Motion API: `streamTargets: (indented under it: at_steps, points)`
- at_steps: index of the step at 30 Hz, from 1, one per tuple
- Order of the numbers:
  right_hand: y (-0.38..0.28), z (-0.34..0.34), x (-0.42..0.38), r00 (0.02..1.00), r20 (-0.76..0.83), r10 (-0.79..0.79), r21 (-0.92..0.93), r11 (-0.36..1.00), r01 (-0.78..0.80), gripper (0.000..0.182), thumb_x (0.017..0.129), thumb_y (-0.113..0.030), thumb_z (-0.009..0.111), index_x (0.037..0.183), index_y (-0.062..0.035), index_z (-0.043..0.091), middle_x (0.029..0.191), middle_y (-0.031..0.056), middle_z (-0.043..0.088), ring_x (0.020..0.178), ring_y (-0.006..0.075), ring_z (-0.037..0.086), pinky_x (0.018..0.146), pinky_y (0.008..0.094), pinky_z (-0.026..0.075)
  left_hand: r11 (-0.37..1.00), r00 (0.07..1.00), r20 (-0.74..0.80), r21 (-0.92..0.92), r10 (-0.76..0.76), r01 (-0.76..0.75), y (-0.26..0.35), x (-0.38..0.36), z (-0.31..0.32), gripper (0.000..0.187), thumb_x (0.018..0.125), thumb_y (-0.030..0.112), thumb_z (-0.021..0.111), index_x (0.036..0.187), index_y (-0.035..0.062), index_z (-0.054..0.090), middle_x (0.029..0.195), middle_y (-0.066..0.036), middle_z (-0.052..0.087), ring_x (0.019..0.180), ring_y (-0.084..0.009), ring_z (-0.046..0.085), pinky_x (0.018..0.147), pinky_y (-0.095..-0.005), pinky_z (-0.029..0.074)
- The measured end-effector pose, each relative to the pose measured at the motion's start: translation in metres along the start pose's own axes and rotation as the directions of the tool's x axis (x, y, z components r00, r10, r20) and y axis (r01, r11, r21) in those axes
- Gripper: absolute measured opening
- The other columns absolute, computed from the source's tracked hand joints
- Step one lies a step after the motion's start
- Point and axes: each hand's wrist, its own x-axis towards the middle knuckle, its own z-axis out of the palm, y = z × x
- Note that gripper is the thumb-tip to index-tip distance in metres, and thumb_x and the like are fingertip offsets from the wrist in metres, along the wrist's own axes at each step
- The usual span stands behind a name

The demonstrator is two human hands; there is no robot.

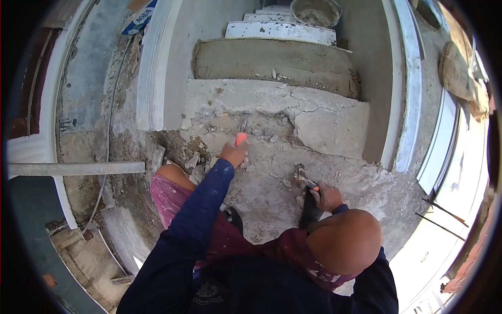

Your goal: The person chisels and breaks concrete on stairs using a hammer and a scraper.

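At the broken concrete [266, 127], our left hand [234, 154] wraps a chisel [240, 139]; our right hand [329, 198] grips a hammer [299, 176], low. We judge: chipping step, calling for steady aim.

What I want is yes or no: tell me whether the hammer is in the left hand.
No, the right hand holds the hammer, while the left hand holds an orange-handled tool.

Left hand [234, 154] around an orange-handled chisel [241, 139], blade over broken concrete [269, 127], right hand [328, 198] gripping a hammer [299, 175] (head low), bucket [316, 13] on the stairs [281, 32] beyond
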Motion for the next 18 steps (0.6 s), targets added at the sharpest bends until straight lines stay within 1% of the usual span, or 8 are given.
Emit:
streamTargets:
  at_steps: [2, 4, 6, 7, 9, 12, 15, 18]
  points:
    - [-0.009, -0.008, 0.004, 0.999, 0.015, 0.029, -0.052, 0.998, -0.028, 0.037, 0.096, -0.042, 0.058, 0.106, -0.0068, 0.056, 0.084, 0.0228, 0.070, 0.079, 0.0438, 0.068, 0.070, 0.0532, 0.053, 0.959, 0.985, 0.008, 0.224, 0.174, -0.171, -0.039, 0.005, -0.006, 0.032, 0.091, 0.033, 0.066, 0.107, 0.0056, 0.063, 0.085, -0.010, 0.066, 0.072, -0.0233, 0.064, 0.063, -0.0380, 0.049]
    - [-0.013, -0.008, 0.001, 0.998, -0.018, 0.057, -0.043, 0.997, -0.057, 0.038, 0.096, -0.043, 0.058, 0.105, -0.0069, 0.057, 0.084, 0.0233, 0.069, 0.080, 0.0437, 0.068, 0.071, 0.0531, 0.053, 0.846, 0.922, 0.071, 0.375, 0.381, -0.379, -0.042, -0.006, -0.001, 0.038, 0.089, 0.037, 0.068, 0.108, 0.0040, 0.066, 0.088, -0.014, 0.069, 0.079, -0.0290, 0.069, 0.071, -0.0425, 0.053]
    - [-0.016, -0.008, -0.001, 0.997, -0.036, 0.062, -0.038, 0.997, -0.064, 0.038, 0.096, -0.044, 0.057, 0.105, -0.0070, 0.057, 0.084, 0.0234, 0.069, 0.082, 0.0436, 0.067, 0.072, 0.0531, 0.052, 0.648, 0.760, 0.143, 0.437, 0.634, -0.624, -0.023, -0.010, 0.014, 0.043, 0.089, 0.039, 0.067, 0.112, 0.0031, 0.066, 0.086, -0.015, 0.069, 0.074, -0.0274, 0.068, 0.070, -0.0413, 0.053]
    - [-0.018, -0.007, -0.003, 0.997, -0.046, 0.060, -0.038, 0.997, -0.062, 0.039, 0.096, -0.044, 0.057, 0.106, -0.0071, 0.058, 0.084, 0.0233, 0.069, 0.082, 0.0435, 0.067, 0.072, 0.0532, 0.052, 0.677, 0.830, 0.197, 0.496, 0.522, -0.544, -0.008, -0.002, 0.023, 0.043, 0.088, 0.040, 0.067, 0.111, 0.0034, 0.066, 0.090, -0.017, 0.069, 0.080, -0.0302, 0.068, 0.075, -0.0415, 0.053]
    - [-0.023, -0.009, -0.004, 0.995, -0.063, 0.079, -0.011, 0.997, -0.080, 0.039, 0.095, -0.045, 0.058, 0.106, -0.0078, 0.060, 0.085, 0.0217, 0.070, 0.083, 0.0424, 0.067, 0.073, 0.0529, 0.052, 0.685, 0.922, 0.275, 0.618, 0.271, -0.386, 0.020, 0.014, 0.039, 0.044, 0.086, 0.041, 0.068, 0.110, 0.0039, 0.067, 0.098, -0.021, 0.070, 0.090, -0.0358, 0.068, 0.085, -0.0419, 0.051]
    - [-0.048, -0.040, -0.011, 0.993, -0.026, 0.111, -0.046, 0.993, -0.112, 0.039, 0.094, -0.045, 0.060, 0.104, -0.0076, 0.064, 0.085, 0.0200, 0.070, 0.084, 0.0412, 0.068, 0.075, 0.0524, 0.052, 0.500, 0.814, 0.384, 0.648, 0.436, -0.574, -0.003, 0.043, 0.039, 0.046, 0.084, 0.042, 0.068, 0.109, 0.0043, 0.069, 0.104, -0.023, 0.071, 0.101, -0.0393, 0.067, 0.086, -0.0434, 0.051]
    - [-0.070, -0.099, -0.031, 0.993, 0.054, 0.108, -0.227, 0.969, -0.093, 0.039, 0.092, -0.045, 0.062, 0.100, -0.0070, 0.066, 0.086, 0.0194, 0.070, 0.084, 0.0401, 0.068, 0.076, 0.0516, 0.052, 0.588, 0.817, 0.386, 0.567, 0.429, -0.577, 0.010, 0.014, 0.030, 0.045, 0.083, 0.042, 0.068, 0.106, 0.0033, 0.070, 0.101, -0.023, 0.071, 0.099, -0.0388, 0.068, 0.086, -0.0437, 0.052]
    - [-0.101, -0.168, -0.068, 0.980, 0.061, 0.190, -0.336, 0.928, -0.159, 0.038, 0.092, -0.043, 0.063, 0.101, -0.0069, 0.068, 0.085, 0.0186, 0.070, 0.084, 0.0395, 0.068, 0.076, 0.0508, 0.052, 0.785, 0.906, 0.266, 0.456, 0.328, -0.418, 0.012, 0.012, 0.039, 0.047, 0.083, 0.043, 0.068, 0.103, 0.0008, 0.070, 0.101, -0.023, 0.071, 0.099, -0.0376, 0.068, 0.086, -0.0436, 0.053]
